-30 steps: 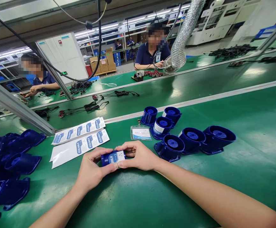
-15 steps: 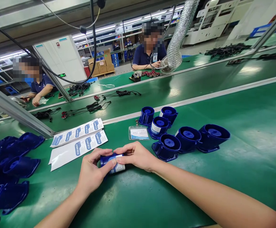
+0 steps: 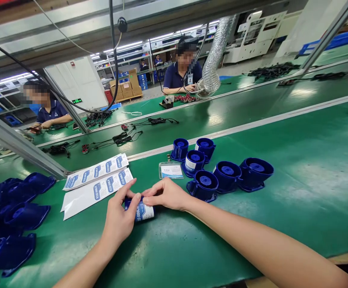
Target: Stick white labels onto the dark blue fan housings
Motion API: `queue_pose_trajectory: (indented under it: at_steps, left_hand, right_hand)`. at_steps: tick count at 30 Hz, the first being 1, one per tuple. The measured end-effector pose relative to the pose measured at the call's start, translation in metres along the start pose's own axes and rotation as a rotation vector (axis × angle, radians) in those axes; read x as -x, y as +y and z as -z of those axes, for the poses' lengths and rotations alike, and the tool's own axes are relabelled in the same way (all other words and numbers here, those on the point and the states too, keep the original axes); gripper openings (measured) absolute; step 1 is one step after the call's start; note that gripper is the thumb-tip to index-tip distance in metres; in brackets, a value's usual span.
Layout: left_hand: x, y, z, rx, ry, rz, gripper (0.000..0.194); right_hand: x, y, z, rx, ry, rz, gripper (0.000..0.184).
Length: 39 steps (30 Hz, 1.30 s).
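Head view shows a blue plastic housing [image 3: 128, 203] lying on its side between both hands, just above or on the green work surface [image 3: 174, 248] — its underside is too hidden to tell which. A white-and-blue printed label [image 3: 145, 213] wraps its near side. The left hand [image 3: 118, 218] holds the housing's left end, thumb against it near the label, forefinger extended apart from the thumb. On the right hand [image 3: 168, 195], thumb and forefinger are close together at the label's upper right part; whether they pinch its edge or merely press on it, I cannot tell. The fingers cover part of the housing.

Beyond the left hand lie two overlapping label sheets [image 3: 85, 199], and beyond the right hand an ID badge [image 3: 171, 171] lies flat. Just to its right stand six upright blue housings [image 3: 227, 176], at least two with labels showing; more unlabelled-looking housings [image 3: 27, 216] crowd the left side.

Across a pale divider strip [image 3: 237, 128], coiled black cables [image 3: 122, 138] rest on a green belt [image 3: 192, 120]. A slanting metal post [image 3: 27, 140] and a hanging black cable [image 3: 115, 60] cross in front of the far side, where two people sit working — one beside a silver duct [image 3: 211, 68].
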<state>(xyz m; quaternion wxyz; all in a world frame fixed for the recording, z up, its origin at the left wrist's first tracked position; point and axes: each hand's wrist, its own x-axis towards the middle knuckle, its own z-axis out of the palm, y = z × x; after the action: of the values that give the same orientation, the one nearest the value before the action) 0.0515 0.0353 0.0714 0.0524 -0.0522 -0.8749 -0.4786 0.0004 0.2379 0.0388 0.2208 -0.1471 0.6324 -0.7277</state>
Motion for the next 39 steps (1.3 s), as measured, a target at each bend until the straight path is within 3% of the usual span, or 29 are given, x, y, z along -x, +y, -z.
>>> queue_pose_trajectory:
  at_steps: [10, 14, 17, 22, 25, 28, 32, 36, 39]
  left_hand:
    - [0.001, -0.02, -0.001, 0.136, -0.024, -0.013, 0.061]
    - [-0.003, -0.03, 0.0, 0.177, -0.078, -0.002, 0.066]
    - [-0.005, -0.033, 0.002, 0.185, -0.106, -0.008, 0.065]
    - [-0.002, -0.031, 0.002, 0.173, -0.137, -0.026, 0.065]
    - [-0.001, -0.031, 0.001, 0.182, -0.146, -0.026, 0.066]
    - [-0.002, -0.032, 0.0, 0.198, -0.156, -0.016, 0.069]
    - [-0.005, -0.034, -0.001, 0.219, -0.145, -0.008, 0.072]
    - [-0.005, -0.033, -0.003, 0.222, -0.112, -0.029, 0.068]
    - [-0.001, -0.031, -0.003, 0.209, -0.11, -0.065, 0.063]
  right_hand:
    - [-0.014, 0.011, 0.002, 0.083, 0.054, 0.07, 0.058]
    - [0.001, 0.0, 0.002, 0.217, -0.044, 0.214, 0.052]
    - [0.008, -0.004, 0.003, 0.333, -0.131, 0.289, 0.074]
    - [0.001, 0.004, 0.003, 0.105, -0.118, 0.076, 0.07]
    - [-0.005, 0.008, 0.004, 0.078, -0.104, 0.025, 0.061]
    - [-0.007, 0.004, 0.004, 0.164, -0.05, 0.055, 0.044]
    - [0.005, -0.005, -0.007, 0.343, -0.022, 0.188, 0.041]
    - [0.017, -0.003, -0.025, 0.701, 0.007, 0.376, 0.081]
    - [0.019, 0.0, -0.032, 0.713, 0.045, 0.336, 0.077]
